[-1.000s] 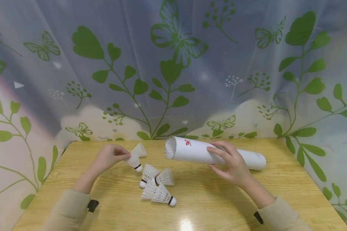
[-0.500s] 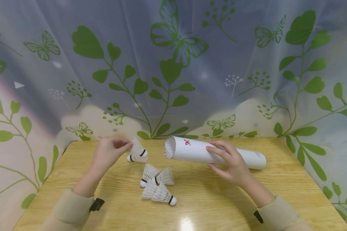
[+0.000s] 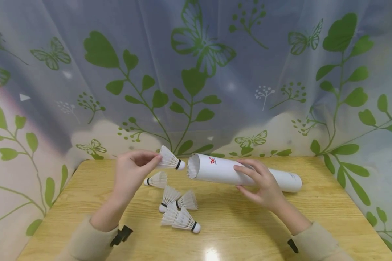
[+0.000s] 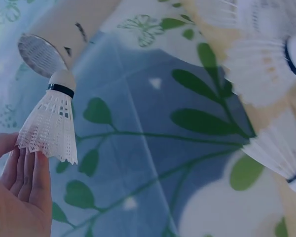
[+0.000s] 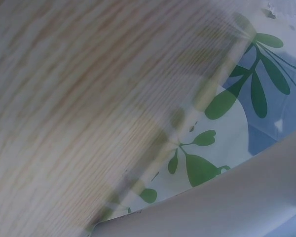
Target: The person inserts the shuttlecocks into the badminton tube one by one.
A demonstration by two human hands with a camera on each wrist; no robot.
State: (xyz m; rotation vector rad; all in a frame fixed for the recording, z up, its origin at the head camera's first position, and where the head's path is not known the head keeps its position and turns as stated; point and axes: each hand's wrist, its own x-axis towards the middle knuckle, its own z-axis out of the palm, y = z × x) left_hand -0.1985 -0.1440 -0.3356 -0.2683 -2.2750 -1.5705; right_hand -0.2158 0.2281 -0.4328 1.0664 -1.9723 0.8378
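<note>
My left hand (image 3: 129,177) pinches a white shuttlecock (image 3: 170,159) by the rim of its skirt. Its cork points right, just short of the mouth of a white tube (image 3: 222,171). In the left wrist view, this shuttlecock's cork (image 4: 62,78) appears close to the tube's rim, and meshed skirt shows inside the tube (image 4: 84,29). My right hand (image 3: 262,185) grips the tube around its middle, keeping the mouth end raised. Only the tube's side (image 5: 227,197) is visible in the right wrist view; the right hand is not seen there.
On the wooden table (image 3: 248,232), a single shuttlecock (image 3: 156,179) lies below the held one. Several more are bunched nearer the front, including a front one (image 3: 184,220) with its cork to the right. A leaf-patterned curtain (image 3: 143,108) hangs behind the table.
My left hand has lifted the shuttlecock off the table and carried it up and right to near the tube's mouth. The right hand and tube have stayed put.
</note>
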